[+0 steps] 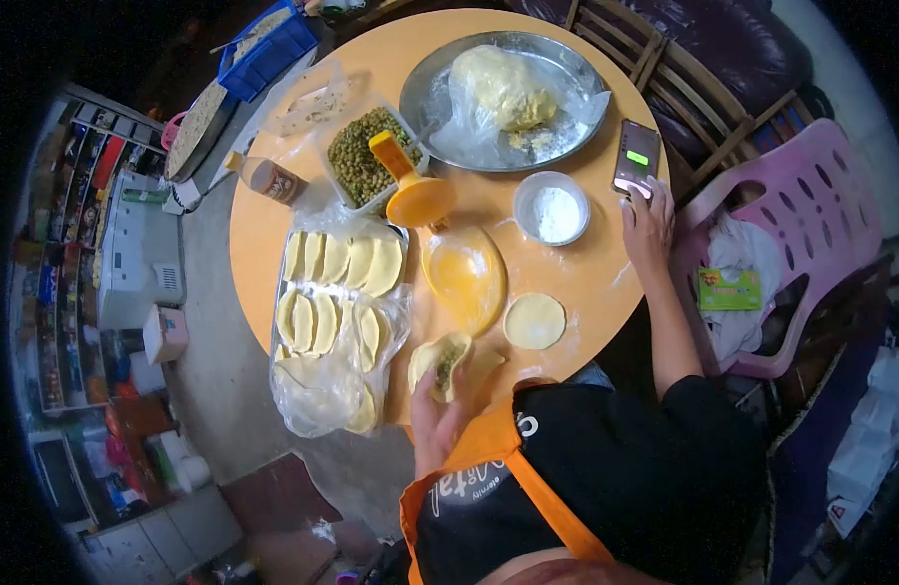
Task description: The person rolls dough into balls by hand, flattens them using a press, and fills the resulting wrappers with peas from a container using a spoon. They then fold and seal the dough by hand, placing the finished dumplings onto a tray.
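Observation:
My left hand (436, 421) holds a filled dough wrapper (449, 363) at the table's near edge, its greenish filling showing in the open fold. My right hand (650, 216) reaches to a phone (637, 156) with a lit screen, fingers apart and touching its lower end. A flat dough disc (534, 322) lies between my hands. Beyond the wrapper lies a yellow oval press base (463, 278), with an orange handled presser (419, 201) behind it. To the left, a tray (277, 336) bears several half-moon dumplings (360, 261), partly under clear plastic.
A tub of green filling (371, 156) stands beside a brown-labelled bottle (274, 181). A bowl of white flour (557, 214) sits right of the press. At the back, a round metal tray (420, 93) holds a big dough lump (508, 86). A pink chair (805, 195) stands right.

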### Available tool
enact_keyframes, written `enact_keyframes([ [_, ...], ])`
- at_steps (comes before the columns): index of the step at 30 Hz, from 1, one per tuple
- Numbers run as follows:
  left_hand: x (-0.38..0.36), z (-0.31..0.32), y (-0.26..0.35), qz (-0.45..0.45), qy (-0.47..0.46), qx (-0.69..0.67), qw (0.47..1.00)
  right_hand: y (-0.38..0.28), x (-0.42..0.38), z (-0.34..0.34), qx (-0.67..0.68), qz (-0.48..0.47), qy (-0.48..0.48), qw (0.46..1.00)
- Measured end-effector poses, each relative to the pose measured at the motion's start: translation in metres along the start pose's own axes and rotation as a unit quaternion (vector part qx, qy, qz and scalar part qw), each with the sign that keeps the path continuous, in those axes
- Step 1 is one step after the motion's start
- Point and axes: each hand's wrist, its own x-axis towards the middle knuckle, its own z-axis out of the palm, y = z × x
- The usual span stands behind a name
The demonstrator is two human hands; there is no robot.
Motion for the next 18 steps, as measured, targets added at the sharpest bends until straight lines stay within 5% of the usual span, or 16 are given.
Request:
enact_keyframes([
  [6,0.0019,-0.0053,0.0025,-0.053,0.002,-0.101,0.994,0.0009,0.0008,0.0023,-0.010,-0.002,0.002,1.000],
  [18,0.0052,-0.0064,-0.0040,0.007,-0.005,-0.037,0.999,0.0032,0.0023,0.0038,-0.007,-0.011,0.005,1.000],
])
